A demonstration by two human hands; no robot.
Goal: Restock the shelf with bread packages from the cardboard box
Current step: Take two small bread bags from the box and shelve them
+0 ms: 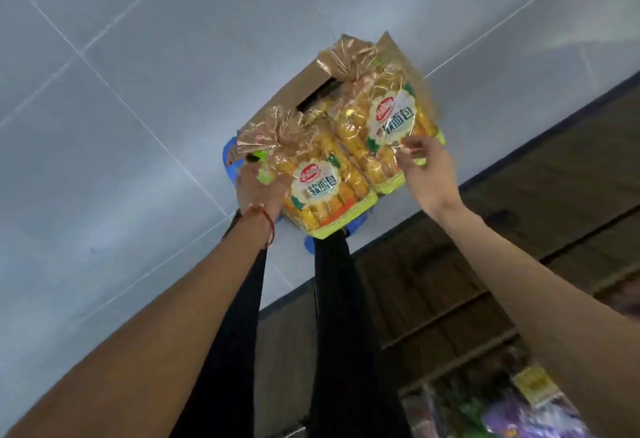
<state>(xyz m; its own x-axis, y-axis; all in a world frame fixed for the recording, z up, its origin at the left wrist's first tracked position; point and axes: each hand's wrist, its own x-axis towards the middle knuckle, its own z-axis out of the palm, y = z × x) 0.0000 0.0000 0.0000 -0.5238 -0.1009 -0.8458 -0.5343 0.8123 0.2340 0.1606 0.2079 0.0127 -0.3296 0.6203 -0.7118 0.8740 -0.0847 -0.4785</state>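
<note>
The cardboard box [277, 105] is placed on the tiled floor [104, 91] at frame centre. In front of it, the lower-left bread package [322, 192] is held at its left edge by the left hand [258, 192], and the upper-right bread package [391, 122], just beside it, by the right hand [429, 174]. The shelf [519, 230] is ranged along the lower right.

Bread package labels
The left package [341, 207] and right package [360, 141] each read "软面包"; the red oval logo [309, 170] above is too blurred.

My one head-worn camera looks forward and steeply down, tilted, past my left hand [258, 192] and right hand [427, 174] at arm's length, onto the cardboard box [294, 95], tiled floor [121, 91] and shelf [519, 178] at right.
</note>
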